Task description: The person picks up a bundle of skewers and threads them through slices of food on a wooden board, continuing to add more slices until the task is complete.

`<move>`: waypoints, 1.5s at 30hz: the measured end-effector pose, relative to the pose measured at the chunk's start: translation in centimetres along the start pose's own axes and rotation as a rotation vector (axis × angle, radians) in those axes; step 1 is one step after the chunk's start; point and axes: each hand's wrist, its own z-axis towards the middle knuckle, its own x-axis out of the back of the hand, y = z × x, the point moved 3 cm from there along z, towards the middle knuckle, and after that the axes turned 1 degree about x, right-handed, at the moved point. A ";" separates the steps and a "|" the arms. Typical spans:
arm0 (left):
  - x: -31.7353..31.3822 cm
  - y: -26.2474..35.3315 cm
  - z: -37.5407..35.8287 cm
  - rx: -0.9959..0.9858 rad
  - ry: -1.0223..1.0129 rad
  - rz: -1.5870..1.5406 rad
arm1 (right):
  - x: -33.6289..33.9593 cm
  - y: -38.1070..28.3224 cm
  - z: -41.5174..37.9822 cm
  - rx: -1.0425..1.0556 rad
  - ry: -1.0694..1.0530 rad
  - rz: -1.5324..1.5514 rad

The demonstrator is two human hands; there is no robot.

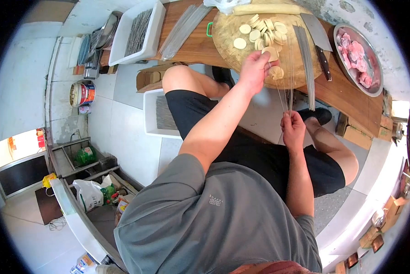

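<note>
My left hand pinches a pale round slice between thumb and fingers, over the front of the round wooden board. Several thin metal skewers fan upward from my right hand, whose fingers are closed round their lower ends. Another pale slice is at the upper part of one skewer, just beside my left fingertips. More round slices lie loose and overlapping on the board behind. To the right, a bundle of grey metal skewers lies across the board's edge.
A cleaver and a rolling pin rest on the board. At right stands a metal bowl of raw meat. A white tray of skewers and a clear-wrapped bundle are at left; another white bin sits on the floor.
</note>
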 end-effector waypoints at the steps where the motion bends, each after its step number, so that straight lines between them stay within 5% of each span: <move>1: -0.1 0.1 -0.2 0.001 0.005 0.030 | 0.0 0.0 0.0 -0.009 0.001 0.003; 27: 0.0 -2.7 -1.9 0.142 -0.059 -0.040 | -0.2 -0.6 0.1 -0.054 0.015 0.010; 36: 0.6 0.9 -0.5 0.050 -0.062 -0.101 | 0.5 -0.3 0.1 0.211 0.110 -0.293; 45: 2.0 3.7 1.3 -0.009 -0.034 -0.081 | 0.1 -1.4 -0.4 0.237 0.046 -0.375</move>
